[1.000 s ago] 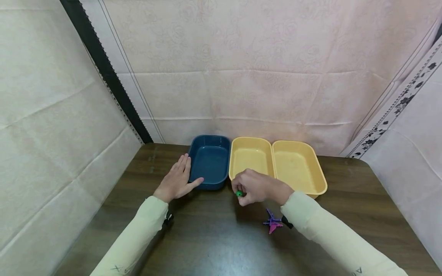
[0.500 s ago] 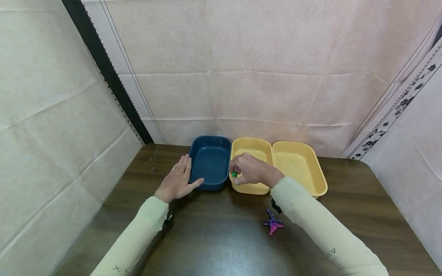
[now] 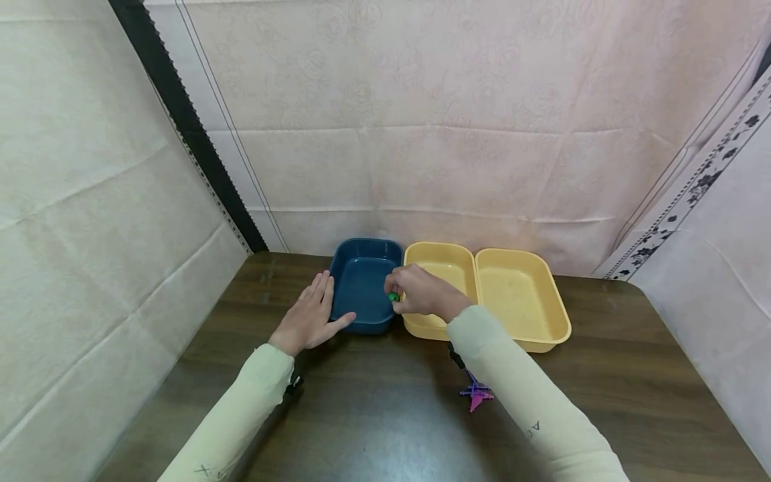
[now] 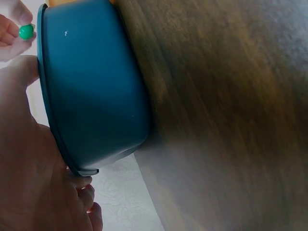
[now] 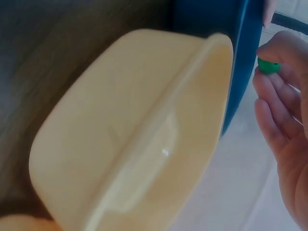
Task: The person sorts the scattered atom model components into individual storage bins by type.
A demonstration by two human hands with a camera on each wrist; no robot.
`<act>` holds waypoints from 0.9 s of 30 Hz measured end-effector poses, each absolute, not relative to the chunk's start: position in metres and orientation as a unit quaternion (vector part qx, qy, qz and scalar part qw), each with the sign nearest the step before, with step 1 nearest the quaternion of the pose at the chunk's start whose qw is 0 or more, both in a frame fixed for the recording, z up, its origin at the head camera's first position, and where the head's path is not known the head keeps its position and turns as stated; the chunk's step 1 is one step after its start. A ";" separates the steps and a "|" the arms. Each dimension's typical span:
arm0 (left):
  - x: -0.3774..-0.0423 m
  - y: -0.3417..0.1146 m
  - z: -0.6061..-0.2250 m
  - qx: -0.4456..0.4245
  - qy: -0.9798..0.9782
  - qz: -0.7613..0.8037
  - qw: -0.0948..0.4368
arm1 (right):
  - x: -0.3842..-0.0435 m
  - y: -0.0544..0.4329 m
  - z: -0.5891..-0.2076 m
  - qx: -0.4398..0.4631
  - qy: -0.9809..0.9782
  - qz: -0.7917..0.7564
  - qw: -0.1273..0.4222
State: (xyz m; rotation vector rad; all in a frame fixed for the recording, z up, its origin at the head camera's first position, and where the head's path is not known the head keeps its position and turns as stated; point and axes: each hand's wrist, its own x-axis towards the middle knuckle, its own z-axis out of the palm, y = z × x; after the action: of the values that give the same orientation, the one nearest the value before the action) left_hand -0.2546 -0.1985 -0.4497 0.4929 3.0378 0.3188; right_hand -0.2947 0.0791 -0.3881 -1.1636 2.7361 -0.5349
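My right hand (image 3: 423, 293) pinches a small round green bead (image 5: 268, 66) between thumb and forefinger, over the right rim of the blue bin (image 3: 364, 284). In the right wrist view the other fingers curl loosely below the bead. My left hand (image 3: 306, 314) lies along the left side of that bin with straight fingers, its thumb pointing across the front corner. The left wrist view shows the bin's outer wall (image 4: 91, 82) beside the palm, and the bead above the rim. Inside the bin, only bare blue floor shows.
Two yellow bins (image 3: 442, 328) (image 3: 521, 294) stand side by side to the right of the blue one. On the brown wooden table (image 3: 373, 415) lies a small purple and pink plastic toy (image 3: 478, 395), partly behind the right sleeve. Pale cloth hangs behind and at both sides.
My right hand has lifted the bead from in front of the near yellow bin and carried it left and away to the blue bin's rim. The left hand has stayed put.
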 end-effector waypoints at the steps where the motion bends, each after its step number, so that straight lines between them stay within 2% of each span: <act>1: -0.255 -0.198 -0.450 0.160 0.981 0.104 0.024 | -0.295 0.077 -0.390 -0.385 0.904 -0.177 0.061; 7: -0.256 -0.199 -0.453 0.163 0.981 0.104 0.025 | -0.292 0.070 -0.394 -0.371 0.907 -0.188 0.069; 12: -0.256 -0.200 -0.452 0.161 0.981 0.105 0.023 | -0.292 0.077 -0.383 -0.373 0.910 -0.170 0.058; 20: -0.257 -0.199 -0.452 0.158 0.982 0.099 0.020 | -0.281 0.114 -0.358 -0.399 0.902 -0.160 0.033; 27: -0.257 -0.198 -0.453 0.160 0.982 0.096 0.014 | -0.259 0.148 -0.349 -0.402 0.905 -0.140 0.023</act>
State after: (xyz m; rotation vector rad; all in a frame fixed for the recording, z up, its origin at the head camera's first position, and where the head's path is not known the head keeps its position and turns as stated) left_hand -0.2569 -0.1976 -0.4527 0.4994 3.0576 0.3002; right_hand -0.2587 0.1479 -0.3490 -1.2448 2.8008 -0.4344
